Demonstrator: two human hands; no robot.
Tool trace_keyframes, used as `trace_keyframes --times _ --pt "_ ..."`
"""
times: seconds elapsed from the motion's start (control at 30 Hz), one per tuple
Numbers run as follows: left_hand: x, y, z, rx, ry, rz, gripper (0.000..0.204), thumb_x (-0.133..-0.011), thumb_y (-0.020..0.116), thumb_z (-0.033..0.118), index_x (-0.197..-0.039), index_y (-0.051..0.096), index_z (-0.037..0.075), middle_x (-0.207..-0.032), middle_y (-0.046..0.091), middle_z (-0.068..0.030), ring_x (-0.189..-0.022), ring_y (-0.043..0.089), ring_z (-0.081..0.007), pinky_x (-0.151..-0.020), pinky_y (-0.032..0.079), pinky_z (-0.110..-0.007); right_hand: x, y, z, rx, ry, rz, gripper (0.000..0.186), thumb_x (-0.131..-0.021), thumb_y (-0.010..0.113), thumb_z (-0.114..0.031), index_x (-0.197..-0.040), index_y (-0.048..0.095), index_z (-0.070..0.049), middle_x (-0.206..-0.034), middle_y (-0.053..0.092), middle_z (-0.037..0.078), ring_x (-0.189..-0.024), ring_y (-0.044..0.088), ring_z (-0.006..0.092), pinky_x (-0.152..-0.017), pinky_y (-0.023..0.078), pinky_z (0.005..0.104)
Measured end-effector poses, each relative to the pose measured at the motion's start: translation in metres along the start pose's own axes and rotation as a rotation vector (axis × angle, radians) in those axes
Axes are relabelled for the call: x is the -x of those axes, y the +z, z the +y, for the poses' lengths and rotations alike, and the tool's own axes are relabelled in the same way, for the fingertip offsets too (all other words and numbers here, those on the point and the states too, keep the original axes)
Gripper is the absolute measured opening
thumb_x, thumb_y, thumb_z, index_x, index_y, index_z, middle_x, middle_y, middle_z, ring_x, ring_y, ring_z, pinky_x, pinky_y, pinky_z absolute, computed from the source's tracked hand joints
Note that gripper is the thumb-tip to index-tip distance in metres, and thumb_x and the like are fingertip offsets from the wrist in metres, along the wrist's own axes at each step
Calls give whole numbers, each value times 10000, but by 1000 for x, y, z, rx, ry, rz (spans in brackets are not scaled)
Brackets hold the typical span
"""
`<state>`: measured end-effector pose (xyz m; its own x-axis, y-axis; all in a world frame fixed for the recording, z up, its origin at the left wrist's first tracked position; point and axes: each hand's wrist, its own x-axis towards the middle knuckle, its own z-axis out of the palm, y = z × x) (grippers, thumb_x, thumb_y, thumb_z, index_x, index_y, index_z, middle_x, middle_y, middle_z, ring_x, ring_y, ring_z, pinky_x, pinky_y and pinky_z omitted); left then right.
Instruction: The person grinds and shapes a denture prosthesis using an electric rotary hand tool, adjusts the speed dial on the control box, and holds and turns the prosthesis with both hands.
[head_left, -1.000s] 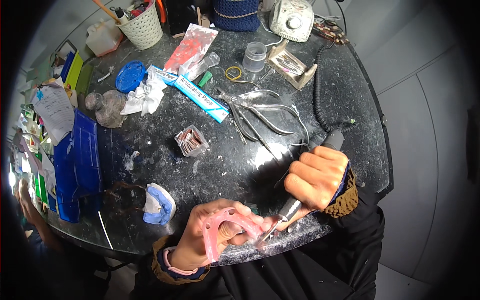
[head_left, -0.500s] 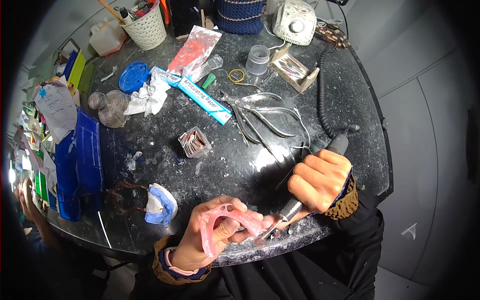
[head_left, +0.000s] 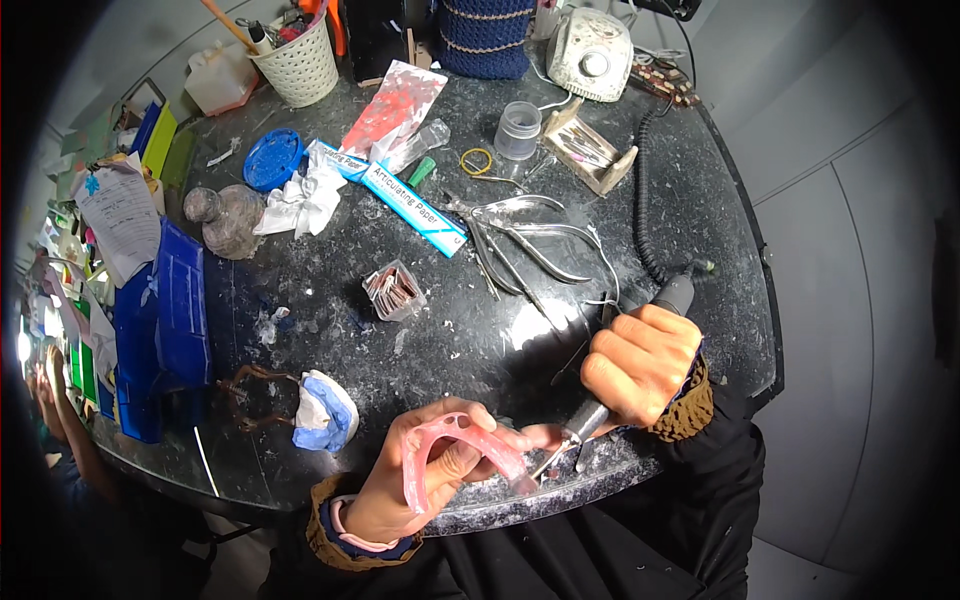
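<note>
A long blue-and-white paper box [head_left: 415,210] lies diagonally mid-counter, a red-printed clear packet [head_left: 393,108] beyond it. Near the counter's front edge, the left hand [head_left: 420,480] grips a pink arched acrylic plate [head_left: 452,452], arch pointing far-right. The right hand [head_left: 640,362] holds a grey rotary handpiece [head_left: 600,408], tip pointing near-left, touching the plate.

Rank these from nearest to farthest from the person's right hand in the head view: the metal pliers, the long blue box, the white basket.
Measured from the right hand:
1. Metal pliers, just beyond it, up and left.
2. Long blue box, mid-table, farther left.
3. White basket, at the far left edge.
</note>
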<state>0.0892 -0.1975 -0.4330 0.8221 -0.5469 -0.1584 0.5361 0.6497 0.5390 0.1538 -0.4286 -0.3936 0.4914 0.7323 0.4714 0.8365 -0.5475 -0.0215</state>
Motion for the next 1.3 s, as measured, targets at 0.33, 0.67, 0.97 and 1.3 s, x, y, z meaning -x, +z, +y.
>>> trace_keyframes --times 0.33,0.67,0.97,1.3 --pt "0 -2 1 -20 -19 -10 173 -893 554 57 -1057 507 30 -1061 622 -214 -1102 569 -358 -837 552 -383 2 0 1 4 -39 4 269 -500 574 -283 -624 449 -81 -598 446 31 -502 476 170 -461 330 298" --pt "1 4 1 70 -10 -10 215 -897 560 72 -1076 524 -41 -1018 612 -202 -976 638 -306 -798 574 -310 0 -1 3 -41 7 24 470 -602 675 -519 -616 467 -97 -571 439 10 -492 473 154 -450 339 274" --pt "0 10 7 -143 -69 -61 259 -888 604 111 -1043 590 -95 -943 633 -141 -819 621 -181 -774 502 -302 -2 6 5 -56 32 89 677 -552 677 -705 -550 364 -105 -520 310 12 -417 375 159 -405 251 284" --pt "3 9 6 -256 -40 -98 344 -867 598 37 -1172 533 -106 -948 637 -180 -885 645 -246 -821 520 -352 -2 6 5 -5 11 86 635 -603 671 -664 -547 377 -104 -519 343 10 -423 398 152 -409 271 274"
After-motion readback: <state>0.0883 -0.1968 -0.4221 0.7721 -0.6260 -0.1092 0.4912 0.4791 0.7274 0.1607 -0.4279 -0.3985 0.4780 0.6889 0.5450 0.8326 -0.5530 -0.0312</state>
